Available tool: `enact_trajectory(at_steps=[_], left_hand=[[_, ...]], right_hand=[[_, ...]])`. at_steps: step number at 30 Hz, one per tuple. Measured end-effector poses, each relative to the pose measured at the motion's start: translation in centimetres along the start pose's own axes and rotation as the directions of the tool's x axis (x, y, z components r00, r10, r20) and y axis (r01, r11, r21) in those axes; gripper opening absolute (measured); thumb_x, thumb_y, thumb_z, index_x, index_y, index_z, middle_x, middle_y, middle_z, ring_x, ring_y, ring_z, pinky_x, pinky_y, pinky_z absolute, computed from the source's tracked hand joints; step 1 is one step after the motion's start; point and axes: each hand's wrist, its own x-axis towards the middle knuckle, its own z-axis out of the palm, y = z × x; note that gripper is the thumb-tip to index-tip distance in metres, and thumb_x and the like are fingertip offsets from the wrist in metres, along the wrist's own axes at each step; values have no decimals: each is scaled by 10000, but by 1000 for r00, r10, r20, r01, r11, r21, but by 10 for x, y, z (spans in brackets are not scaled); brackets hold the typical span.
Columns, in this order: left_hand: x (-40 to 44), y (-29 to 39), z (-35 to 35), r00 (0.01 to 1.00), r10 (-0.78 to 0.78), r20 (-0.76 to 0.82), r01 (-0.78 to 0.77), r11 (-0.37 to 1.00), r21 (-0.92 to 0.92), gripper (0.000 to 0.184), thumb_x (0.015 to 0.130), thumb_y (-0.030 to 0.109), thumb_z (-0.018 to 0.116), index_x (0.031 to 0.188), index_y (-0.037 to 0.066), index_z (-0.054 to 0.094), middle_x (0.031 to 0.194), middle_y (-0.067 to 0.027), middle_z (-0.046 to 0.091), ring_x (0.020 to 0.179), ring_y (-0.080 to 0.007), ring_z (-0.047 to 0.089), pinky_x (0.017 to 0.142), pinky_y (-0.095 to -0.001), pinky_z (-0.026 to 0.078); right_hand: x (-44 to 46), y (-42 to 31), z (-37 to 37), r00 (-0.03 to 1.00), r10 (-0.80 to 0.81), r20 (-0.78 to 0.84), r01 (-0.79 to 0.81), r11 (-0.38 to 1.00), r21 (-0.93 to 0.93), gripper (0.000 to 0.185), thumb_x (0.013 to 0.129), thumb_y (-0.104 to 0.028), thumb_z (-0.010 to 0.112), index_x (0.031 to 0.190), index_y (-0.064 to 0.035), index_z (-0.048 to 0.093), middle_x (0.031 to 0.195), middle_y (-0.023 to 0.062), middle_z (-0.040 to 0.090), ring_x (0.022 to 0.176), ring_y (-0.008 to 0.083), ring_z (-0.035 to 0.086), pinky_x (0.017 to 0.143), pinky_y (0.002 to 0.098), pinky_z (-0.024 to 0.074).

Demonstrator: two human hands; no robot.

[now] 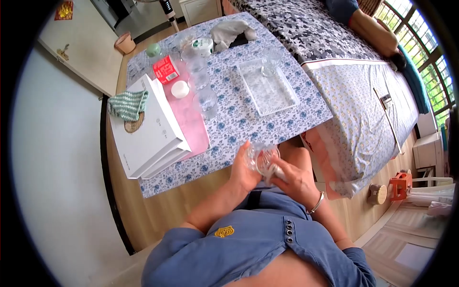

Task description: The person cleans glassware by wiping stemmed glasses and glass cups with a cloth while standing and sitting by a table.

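Note:
Just off the table's near edge, my left hand point(245, 173) is wrapped round a clear drinking glass point(254, 154), which lies tilted with its mouth toward my right hand point(297, 181). The right fingers are bent at the rim of the glass, closed on a small white thing that looks like a cloth point(273, 173); part of it is hidden by the fingers. Nearest on the table, a clear plastic tray point(251, 100) has another clear glass point(269, 68) at its far end. Several more glasses, among them a patterned glass point(206, 103), stand to the left.
The table point(229, 129) has a blue flowered cover. White boxes point(148, 134) with a green knitted piece point(129, 105) fill its left side, beside a red box point(166, 69) and a white round lid point(180, 89). A bed point(354, 100), with another person's leg point(375, 36), adjoins the right.

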Motion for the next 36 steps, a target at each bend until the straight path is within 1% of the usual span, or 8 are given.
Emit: enact_trajectory(at_steps=[2, 6, 12, 16, 18, 22, 27, 36], left_hand=[[4, -6, -15, 989, -84, 125, 74, 994, 83, 544, 806, 469, 444, 1017, -30, 495, 991, -185, 560, 919, -304, 540, 836, -437, 416], [5, -11, -15, 993, -114, -32, 116, 990, 80, 563, 821, 486, 425, 1040, -30, 485, 987, -178, 557, 919, -307, 538, 844, -417, 414], [8, -7, -10, 977, -124, 175, 124, 992, 13, 677, 826, 583, 340, 1156, -2, 426, 1089, -159, 516, 997, -277, 496, 906, -391, 366], [10, 12, 5, 993, -107, 51, 100, 988, 118, 709, 796, 632, 334, 1106, 12, 482, 1075, -146, 525, 1005, -274, 495, 909, -397, 360], [19, 27, 5, 999, -20, -40, 27, 984, 178, 730, 785, 655, 322, 1103, 20, 492, 1088, -147, 520, 1012, -266, 491, 911, -387, 358], [47, 59, 6, 984, 154, 88, -169, 964, 204, 734, 788, 652, 321, 1055, -8, 498, 980, -154, 556, 961, -242, 509, 890, -333, 365], [82, 87, 15, 957, 289, -6, -289, 957, -14, 414, 840, 421, 399, 934, 30, 500, 1003, -108, 536, 1003, -236, 485, 911, -359, 353], [129, 116, 17, 911, 411, 38, -409, 911, -47, 374, 863, 414, 353, 849, 78, 515, 972, -59, 550, 962, -211, 506, 868, -337, 376]], right_hand=[[3, 9, 12, 995, -94, 14, 95, 994, -60, 441, 713, -174, 610, 1132, -195, 474, 703, 78, 559, 623, 249, 587, 507, 352, 461], [3, 21, 22, 984, -178, 8, 178, 979, -102, 367, 650, -133, 612, 1007, -198, 557, 637, 38, 552, 555, 203, 581, 452, 337, 447], [23, 32, 20, 975, -215, -61, 207, 972, -110, 275, 679, -175, 615, 950, -190, 573, 538, 40, 526, 490, 212, 558, 422, 341, 429], [61, 20, 2, 971, -238, -22, 224, 938, -263, 218, 714, -232, 604, 930, -219, 579, 500, 59, 509, 444, 226, 539, 399, 351, 420], [84, 27, 11, 969, -247, -14, 240, 951, -197, 184, 728, -244, 589, 911, -227, 583, 520, 59, 525, 462, 234, 547, 411, 358, 422], [140, 32, 24, 953, -293, -71, 276, 943, -186, 164, 744, -288, 576, 832, -150, 565, 566, 70, 564, 506, 265, 561, 448, 371, 429], [202, 39, 36, 967, -253, -44, 230, 931, -285, 200, 747, -310, 568, 771, -117, 523, 572, 96, 567, 554, 284, 575, 476, 390, 436], [262, 46, 45, 986, -163, 39, 166, 915, -367, 224, 775, -317, 543, 813, -97, 514, 612, 98, 587, 597, 288, 591, 522, 387, 455]])
